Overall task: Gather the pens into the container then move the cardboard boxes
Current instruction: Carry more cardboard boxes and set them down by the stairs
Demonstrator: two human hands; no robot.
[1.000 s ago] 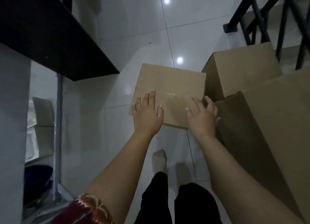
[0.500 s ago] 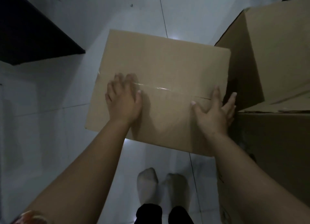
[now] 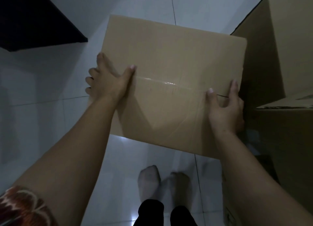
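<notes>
A taped brown cardboard box (image 3: 174,59) fills the middle of the view, above the white tiled floor. My left hand (image 3: 108,82) grips its left edge, thumb on top and fingers curled round the side. My right hand (image 3: 225,108) grips the right edge, thumb and forefinger on the top face. No pens or container are visible.
Two larger cardboard boxes stand at the right: a tall box (image 3: 277,44) and a lower box (image 3: 286,141) close to my right hand. A dark tabletop corner (image 3: 33,22) juts in at the upper left. My socked feet (image 3: 162,180) stand on the tiles below the box.
Both hands slid from the top of the box out to its side edges and took hold. The box now sits nearer and larger in view.
</notes>
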